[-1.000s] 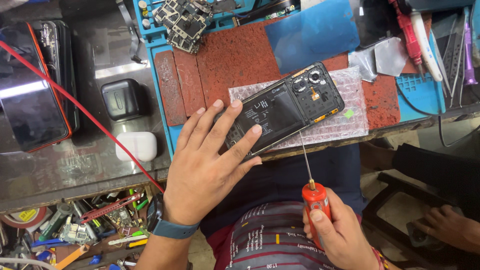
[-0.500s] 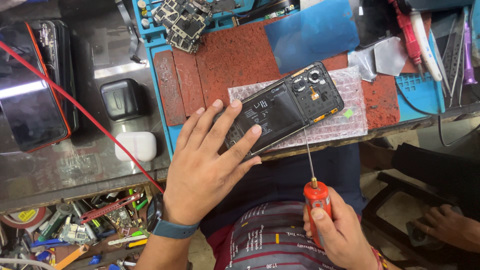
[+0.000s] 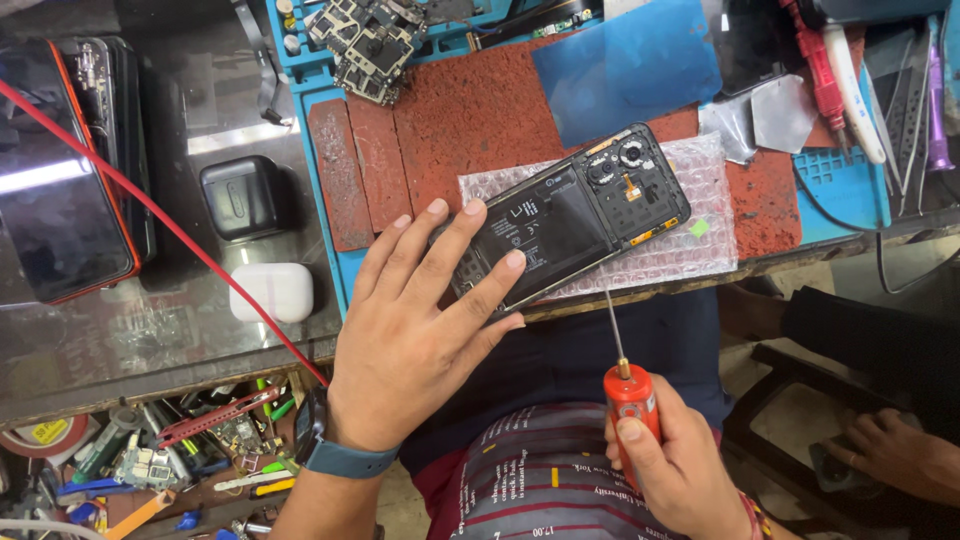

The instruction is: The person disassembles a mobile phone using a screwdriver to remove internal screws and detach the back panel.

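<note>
A black phone with its back cover off lies tilted on a sheet of bubble wrap over a red work mat. My left hand rests flat on the phone's lower end, fingers spread, pinning it to the mat. My right hand is below the bench edge, over my lap, gripping an orange-handled screwdriver. Its thin shaft points up at the bench edge, just short of the phone.
A blue plastic sheet and circuit boards lie at the back of the mat. Left are a black case, a white earbud case, a red cable and phones. Another person's hand is lower right.
My right hand has shifted slightly with the screwdriver, its tip staying near the bench edge. My left hand still presses on the phone.
</note>
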